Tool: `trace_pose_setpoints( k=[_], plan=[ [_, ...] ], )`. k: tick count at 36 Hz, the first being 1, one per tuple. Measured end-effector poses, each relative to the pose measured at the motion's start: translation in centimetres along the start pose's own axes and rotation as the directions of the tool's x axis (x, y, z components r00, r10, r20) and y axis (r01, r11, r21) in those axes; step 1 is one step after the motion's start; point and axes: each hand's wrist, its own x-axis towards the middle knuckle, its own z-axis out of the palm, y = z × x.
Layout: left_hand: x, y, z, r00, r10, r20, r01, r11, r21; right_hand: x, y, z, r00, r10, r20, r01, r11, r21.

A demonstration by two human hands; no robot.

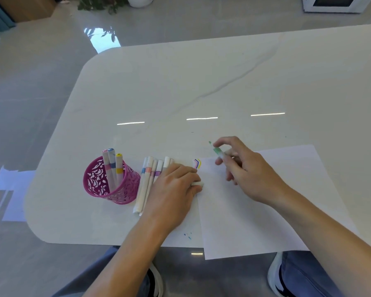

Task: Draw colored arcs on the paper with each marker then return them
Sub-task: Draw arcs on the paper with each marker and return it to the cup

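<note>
- The right hand's (251, 172) thumb and fingers (229, 141) are clamped on a green marker (217, 151), the other fingers curled loosely beneath it.
- The marker is tilted, its green tip pointing away from the person, just past the far left corner of the paper (255, 211). Whether the tip touches anything cannot be told.
- The left hand (174, 185) lies palm down at the paper's left edge, with its fingers curled round a short white cap (198, 184).
- A few short coloured arcs (197, 163) sit in the paper's far left corner, just beyond the left hand's fingertips.
- A row of loose markers (148, 179) lies flat, left of the paper and partly under the left hand.
- Further left of the paper stands a pink cup (99, 183), upright, with three markers (112, 166) in it.
- The paper lies on a white table (180, 82), its near edge overhanging the table's rim.
</note>
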Motion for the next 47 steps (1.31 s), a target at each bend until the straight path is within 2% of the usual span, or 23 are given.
trace_pose_setpoints(
  k=[4,7,11,18,27,47],
  plan=[
    [-0.1,-0.3,0.5,0.999,0.028,0.046,-0.029,0.999,0.025,0.5,-0.6,0.4,0.999,0.047,0.012,-0.049,0.944,0.327],
    [-0.2,-0.2,0.7,0.999,0.027,0.043,-0.029,0.999,0.04,0.8,-0.6,0.8,0.997,0.054,0.061,-0.076,0.898,0.433],
    [-0.3,0.1,0.8,0.999,0.039,0.036,-0.041,0.998,0.037,0.9,-0.2,1.5,0.997,0.012,0.07,-0.039,0.916,0.4],
    [-0.3,0.2,0.6,0.999,0.044,0.031,-0.045,0.999,0.023,1.0,0.3,2.7,0.993,0.082,-0.083,-0.037,0.894,0.446],
    [-0.3,0.1,0.6,0.998,0.032,0.045,-0.033,0.999,0.027,0.6,1.0,3.4,0.979,0.102,-0.175,-0.025,0.919,0.393],
    [-0.2,0.1,0.5,0.998,0.015,0.065,-0.018,0.999,0.039,0.8,1.5,3.7,0.981,0.089,-0.174,-0.029,0.946,0.322]
  ],
)
